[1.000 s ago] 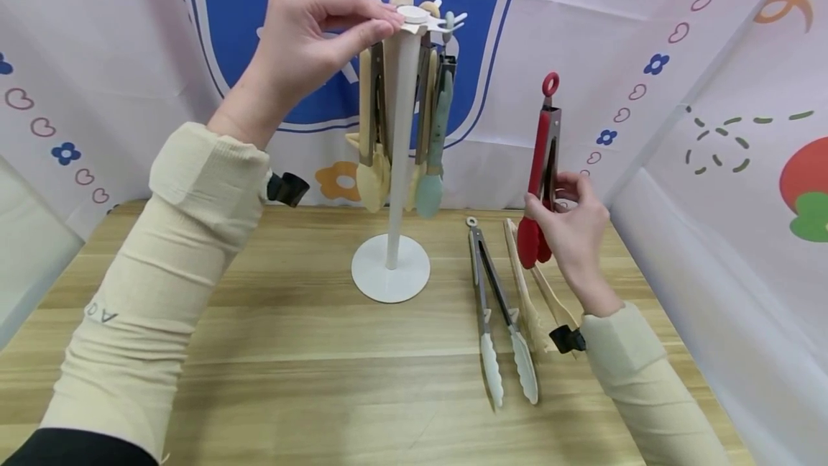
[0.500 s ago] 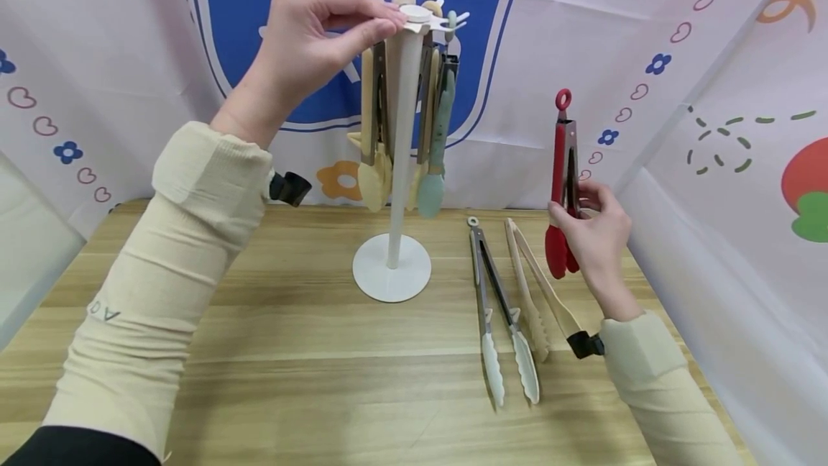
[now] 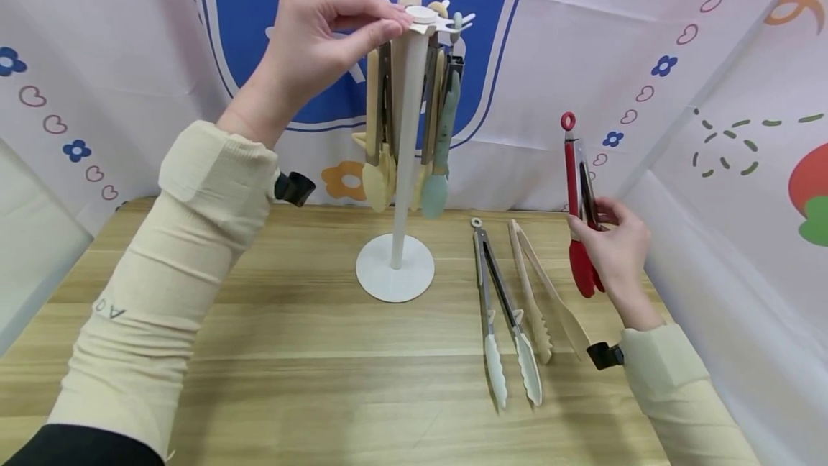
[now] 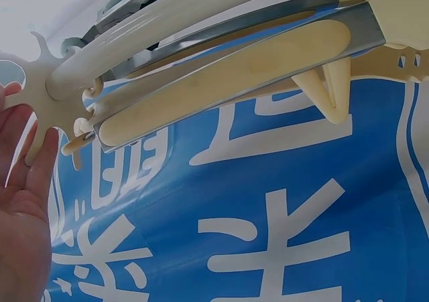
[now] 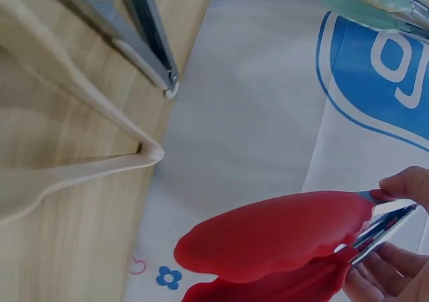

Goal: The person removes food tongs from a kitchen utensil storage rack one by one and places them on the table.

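Note:
My left hand pinches the hooked top of a white utensil stand between thumb and fingers. On its hooks hang several tongs, among them cream tongs and mint-green tongs. At the right, my right hand grips red tongs by the lower part of the handles. They are held upright above the table, red ring at the top and heads down. The right wrist view shows the red scalloped heads close up, slightly apart.
White-tipped metal tongs lie spread on the wooden table, right of the stand's round base. Beside them lie beige tongs, also spread. A printed cloth hangs behind the table.
My right hand has moved right and downward with the red tongs, away from the stand. My left hand keeps its place on the stand's top.

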The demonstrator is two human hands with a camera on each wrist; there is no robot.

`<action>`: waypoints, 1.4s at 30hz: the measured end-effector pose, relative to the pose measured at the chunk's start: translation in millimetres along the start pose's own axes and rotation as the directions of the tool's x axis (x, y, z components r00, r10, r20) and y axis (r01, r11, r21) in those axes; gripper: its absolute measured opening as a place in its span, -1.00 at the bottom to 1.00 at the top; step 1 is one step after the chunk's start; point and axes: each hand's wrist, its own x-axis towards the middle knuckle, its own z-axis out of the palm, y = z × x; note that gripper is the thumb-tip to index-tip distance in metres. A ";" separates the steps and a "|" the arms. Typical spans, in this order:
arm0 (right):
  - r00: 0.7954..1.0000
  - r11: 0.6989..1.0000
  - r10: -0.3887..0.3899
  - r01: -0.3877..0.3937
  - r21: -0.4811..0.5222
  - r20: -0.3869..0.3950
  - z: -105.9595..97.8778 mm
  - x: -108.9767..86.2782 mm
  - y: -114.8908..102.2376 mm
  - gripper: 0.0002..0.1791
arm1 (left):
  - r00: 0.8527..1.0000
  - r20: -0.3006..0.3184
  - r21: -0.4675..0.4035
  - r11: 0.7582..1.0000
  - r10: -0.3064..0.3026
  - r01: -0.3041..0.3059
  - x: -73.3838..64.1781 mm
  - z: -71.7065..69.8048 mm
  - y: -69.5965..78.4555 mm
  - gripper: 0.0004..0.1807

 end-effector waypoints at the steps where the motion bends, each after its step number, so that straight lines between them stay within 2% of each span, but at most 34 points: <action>1: 1.000 1.000 0.006 -0.006 -0.008 0.006 -0.6 -0.3 1.7 -0.60 | 1.000 0.000 0.001 1.000 -0.003 0.003 0.2 -0.1 0.0 -0.84; 8: 0.998 0.996 0.042 -0.037 -0.079 0.052 -6.8 -1.7 14.3 -0.55 | 1.000 0.005 0.002 1.000 0.017 -0.017 0.4 0.1 -0.4 -0.85; 21: 0.989 0.986 0.101 -0.084 -0.144 0.111 -11.4 -0.8 35.7 -0.54 | 1.000 0.004 -0.005 1.000 0.021 -0.021 0.1 -0.7 -0.2 -0.86; 29: 0.988 0.980 0.096 -0.073 -0.186 0.120 -10.7 -1.3 48.5 -0.57 | 0.999 0.004 -0.003 0.999 0.033 -0.033 -0.1 -0.9 -0.6 -0.86; 32: 0.987 0.973 0.093 -0.063 -0.223 0.128 -10.4 -1.3 53.2 -0.59 | 0.997 0.009 -0.002 0.997 0.078 -0.078 -0.1 -1.2 -2.3 -0.85; 36: 0.984 0.963 0.105 -0.065 -0.261 0.141 -10.2 -1.8 59.0 -0.58 | 0.995 0.013 -0.005 0.995 0.103 -0.103 0.3 -1.3 -3.1 -0.85; 41: 0.971 0.955 0.152 -0.096 -0.281 0.185 -9.4 -3.6 65.3 -0.49 | 0.997 0.016 -0.003 0.997 0.082 -0.081 0.4 -1.3 -3.0 -0.85; 42: 0.968 0.953 0.156 -0.095 -0.288 0.195 -8.8 -4.0 66.6 -0.47 | 0.998 0.016 -0.004 0.998 0.056 -0.056 0.5 -1.2 -2.6 -0.85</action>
